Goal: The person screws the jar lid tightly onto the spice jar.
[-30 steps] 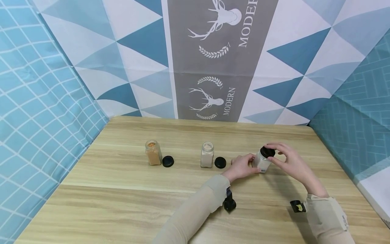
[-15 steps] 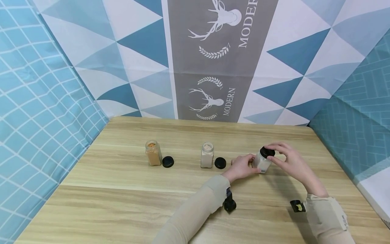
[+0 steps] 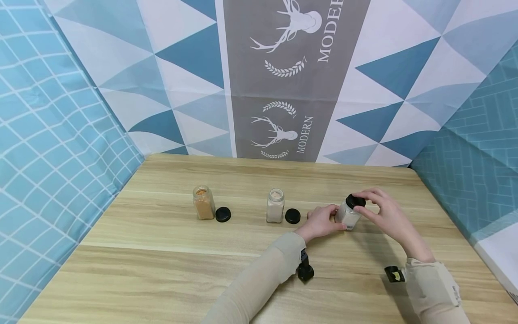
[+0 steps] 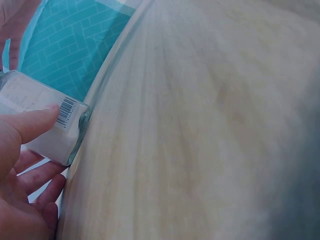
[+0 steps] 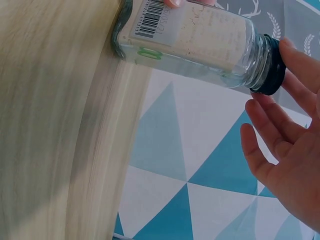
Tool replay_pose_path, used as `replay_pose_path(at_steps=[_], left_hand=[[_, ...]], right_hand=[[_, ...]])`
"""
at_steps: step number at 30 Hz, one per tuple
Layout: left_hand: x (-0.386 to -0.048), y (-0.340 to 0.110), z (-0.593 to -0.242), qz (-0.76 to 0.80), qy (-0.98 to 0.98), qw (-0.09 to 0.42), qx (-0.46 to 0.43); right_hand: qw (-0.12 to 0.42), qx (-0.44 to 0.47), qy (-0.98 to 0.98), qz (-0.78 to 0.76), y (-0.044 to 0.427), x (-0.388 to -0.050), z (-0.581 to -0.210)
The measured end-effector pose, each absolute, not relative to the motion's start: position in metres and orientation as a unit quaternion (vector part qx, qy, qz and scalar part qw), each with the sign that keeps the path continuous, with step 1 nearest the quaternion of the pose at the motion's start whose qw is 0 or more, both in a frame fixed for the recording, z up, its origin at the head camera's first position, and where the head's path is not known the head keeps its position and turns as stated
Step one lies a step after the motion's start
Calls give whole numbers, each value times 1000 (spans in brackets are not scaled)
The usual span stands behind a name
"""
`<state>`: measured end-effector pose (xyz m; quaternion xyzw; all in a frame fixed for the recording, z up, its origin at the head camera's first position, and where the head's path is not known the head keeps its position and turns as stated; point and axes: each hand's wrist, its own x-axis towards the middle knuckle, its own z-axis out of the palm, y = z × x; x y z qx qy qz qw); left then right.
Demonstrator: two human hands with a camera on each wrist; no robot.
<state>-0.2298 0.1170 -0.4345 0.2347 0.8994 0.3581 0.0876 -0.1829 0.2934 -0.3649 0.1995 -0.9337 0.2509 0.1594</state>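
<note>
On the right of the table stands a square glass jar [image 3: 347, 217] with pale contents; a barcode label shows on its side in both wrist views. My left hand [image 3: 321, 221] grips the lower part of this jar, thumb lying across the label in the left wrist view. Pinched between the thumb and fingers of my right hand [image 3: 384, 216] is the black lid [image 5: 272, 65], which sits on the jar's mouth. Part of the glass threading shows below the lid in the right wrist view.
An open jar of pale powder [image 3: 275, 207] stands left of my left hand, with a black lid [image 3: 292, 216] beside it. Farther left are an open jar of orange powder [image 3: 204, 204] and another black lid [image 3: 223, 214]. Patterned cloth [image 3: 194, 76] hangs behind the wooden table [image 3: 162, 270].
Almost nothing differs. The fingers of my right hand have shifted slightly on the lid, while my left hand and the jars stay in place.
</note>
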Motion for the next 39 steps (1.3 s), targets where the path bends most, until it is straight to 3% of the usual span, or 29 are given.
replay_pose_path(at_steps=[39], left_hand=[[-229,116,-433,358,899,93,233]], right_hand=[[200,199,-927,246,294,-180,-372]])
